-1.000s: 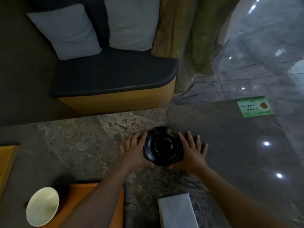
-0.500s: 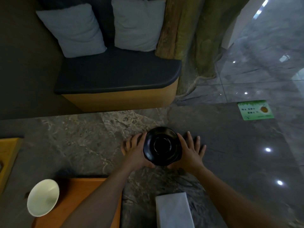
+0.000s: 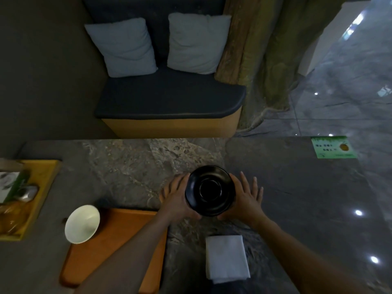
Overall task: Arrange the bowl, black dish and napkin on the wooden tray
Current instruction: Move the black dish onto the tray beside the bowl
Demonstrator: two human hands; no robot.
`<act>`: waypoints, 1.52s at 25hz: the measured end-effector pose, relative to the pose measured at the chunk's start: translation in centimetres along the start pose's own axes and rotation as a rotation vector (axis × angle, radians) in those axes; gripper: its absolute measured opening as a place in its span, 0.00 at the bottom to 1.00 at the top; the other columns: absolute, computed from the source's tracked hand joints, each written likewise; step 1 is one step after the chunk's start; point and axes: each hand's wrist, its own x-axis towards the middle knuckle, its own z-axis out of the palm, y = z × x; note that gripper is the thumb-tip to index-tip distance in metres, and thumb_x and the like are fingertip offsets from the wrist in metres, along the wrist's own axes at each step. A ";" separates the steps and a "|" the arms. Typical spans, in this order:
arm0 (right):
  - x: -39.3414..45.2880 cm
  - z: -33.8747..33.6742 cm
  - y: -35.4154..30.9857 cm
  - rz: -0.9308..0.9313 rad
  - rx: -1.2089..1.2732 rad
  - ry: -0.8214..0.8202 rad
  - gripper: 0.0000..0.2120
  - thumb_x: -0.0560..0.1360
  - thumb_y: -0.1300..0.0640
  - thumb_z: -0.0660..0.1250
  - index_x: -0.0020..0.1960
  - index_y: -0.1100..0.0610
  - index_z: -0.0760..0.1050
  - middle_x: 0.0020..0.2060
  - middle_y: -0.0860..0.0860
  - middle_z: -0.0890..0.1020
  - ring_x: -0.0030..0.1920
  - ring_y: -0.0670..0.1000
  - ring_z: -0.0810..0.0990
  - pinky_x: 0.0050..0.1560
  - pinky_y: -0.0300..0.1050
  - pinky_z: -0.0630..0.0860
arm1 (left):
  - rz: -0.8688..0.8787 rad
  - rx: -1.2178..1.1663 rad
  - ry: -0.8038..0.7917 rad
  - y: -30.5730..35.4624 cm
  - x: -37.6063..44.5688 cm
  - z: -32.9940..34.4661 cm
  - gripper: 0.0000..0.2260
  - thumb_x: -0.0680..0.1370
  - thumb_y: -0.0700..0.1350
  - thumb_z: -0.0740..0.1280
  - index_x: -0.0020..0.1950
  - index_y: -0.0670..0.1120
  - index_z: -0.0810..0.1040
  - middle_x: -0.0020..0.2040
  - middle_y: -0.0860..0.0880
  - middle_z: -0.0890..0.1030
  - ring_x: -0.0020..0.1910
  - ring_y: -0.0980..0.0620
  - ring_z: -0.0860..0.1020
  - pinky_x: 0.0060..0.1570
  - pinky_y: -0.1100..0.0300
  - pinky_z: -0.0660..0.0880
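Observation:
A round black dish [image 3: 210, 190] is held above the marble table between my two hands. My left hand [image 3: 176, 197] presses its left edge and my right hand [image 3: 246, 198] presses its right edge, fingers spread. The wooden tray [image 3: 118, 240] lies at the lower left, partly under my left forearm. A white bowl [image 3: 82, 223] sits at the tray's upper left corner, overhanging its edge. A folded white napkin [image 3: 227, 258] lies on the table to the right of the tray, below the dish.
A yellow tray [image 3: 45, 177] with a card and small items sits at the far left. A green sticker [image 3: 333, 147] marks the table's right side. Beyond the table's far edge [image 3: 148, 139] stands a bench [image 3: 169, 107] with two cushions.
The view has tilted, so more of the tray, bowl and napkin shows. Both hands keep the same hold on the black dish, which seems slightly raised.

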 end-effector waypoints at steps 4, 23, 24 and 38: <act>-1.4 0.7 -1.3 -0.052 0.000 0.005 0.66 0.46 0.25 0.70 0.73 0.35 0.35 0.78 0.46 0.37 0.72 0.58 0.25 0.70 0.67 0.30 | -0.007 0.001 0.034 -0.6 -2.9 -0.7 0.63 0.52 0.70 0.75 0.77 0.61 0.40 0.79 0.56 0.47 0.77 0.44 0.45 0.73 0.36 0.51; -8.9 11.5 -11.2 -0.081 -0.023 0.018 0.68 0.47 0.19 0.67 0.75 0.39 0.36 0.79 0.49 0.46 0.77 0.59 0.34 0.74 0.68 0.39 | 0.075 -0.140 0.105 -13.1 -14.2 -2.0 0.62 0.51 0.66 0.79 0.78 0.57 0.50 0.78 0.55 0.56 0.77 0.51 0.54 0.74 0.45 0.58; -9.2 12.2 -11.7 -0.072 -0.013 0.010 0.68 0.46 0.19 0.67 0.75 0.39 0.36 0.79 0.49 0.45 0.76 0.59 0.34 0.74 0.67 0.39 | 0.077 -0.147 0.095 -14.0 -14.5 -1.8 0.62 0.51 0.65 0.79 0.78 0.57 0.50 0.78 0.54 0.56 0.77 0.51 0.54 0.74 0.45 0.57; -9.8 18.9 -14.8 0.015 0.014 -0.058 0.65 0.48 0.22 0.69 0.75 0.36 0.38 0.79 0.48 0.45 0.76 0.61 0.36 0.73 0.68 0.42 | 0.028 -0.209 -0.019 -21.5 -15.8 0.4 0.63 0.54 0.63 0.79 0.76 0.61 0.39 0.80 0.55 0.47 0.78 0.51 0.42 0.75 0.50 0.46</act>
